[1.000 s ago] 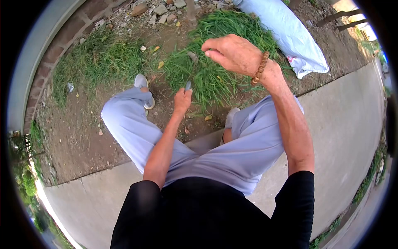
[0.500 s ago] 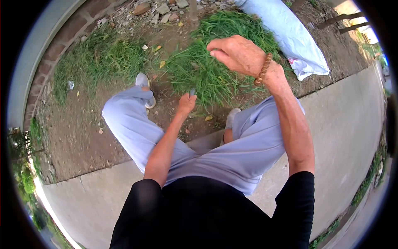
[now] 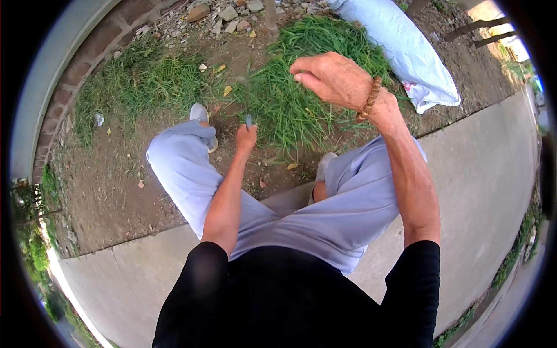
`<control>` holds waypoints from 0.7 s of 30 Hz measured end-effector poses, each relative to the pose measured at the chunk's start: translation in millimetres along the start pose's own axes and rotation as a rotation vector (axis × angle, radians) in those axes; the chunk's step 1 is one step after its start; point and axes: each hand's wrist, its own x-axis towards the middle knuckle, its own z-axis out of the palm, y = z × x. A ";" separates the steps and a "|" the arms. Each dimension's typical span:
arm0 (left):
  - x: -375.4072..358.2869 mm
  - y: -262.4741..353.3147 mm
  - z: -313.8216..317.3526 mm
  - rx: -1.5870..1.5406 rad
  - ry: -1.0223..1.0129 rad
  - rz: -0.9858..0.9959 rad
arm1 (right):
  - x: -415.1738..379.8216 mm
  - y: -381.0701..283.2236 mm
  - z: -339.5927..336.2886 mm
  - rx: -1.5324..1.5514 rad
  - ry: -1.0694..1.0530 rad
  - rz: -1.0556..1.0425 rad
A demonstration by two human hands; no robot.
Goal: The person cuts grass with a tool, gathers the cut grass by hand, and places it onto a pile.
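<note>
In front of my knees lies a heap of cut green grass [image 3: 290, 110]. My left hand [image 3: 246, 138] is closed around the grey-blue handle of a knife [image 3: 249, 120]. Its thin blade points away from me along the left edge of the heap, hard to make out against soil and grass. Over the heap's right side hangs my right hand [image 3: 333, 78], palm down with loosely bent fingers. A small gap shows between thumb and fingers, with nothing visible in it. A brown bead bracelet [image 3: 369, 100] circles that wrist.
A pale blue-white sack [image 3: 406, 52] lies right of the heap. More grass [image 3: 151, 78] grows or lies at the left, near a brick wall edge [image 3: 75, 69]. Rubble stones [image 3: 229, 14] are at the back by a thin post [image 3: 270, 14]. Concrete paving [image 3: 464, 168] borders the soil.
My left hand and the knife have moved left, from the grass to the heap's left edge, and the blade shows more. My right hand is almost still.
</note>
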 end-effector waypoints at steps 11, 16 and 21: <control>-42.5 49.8 0.5 -0.080 -0.323 -0.192 | 4.5 -7.7 -1.2 0.009 -0.025 -0.001; -16.6 66.0 -19.2 -0.106 -0.098 -0.117 | 3.3 -10.4 -3.0 0.011 -0.028 0.001; 11.2 12.1 -5.3 -0.031 0.003 -0.083 | 1.5 -4.5 0.1 -0.003 -0.012 -0.005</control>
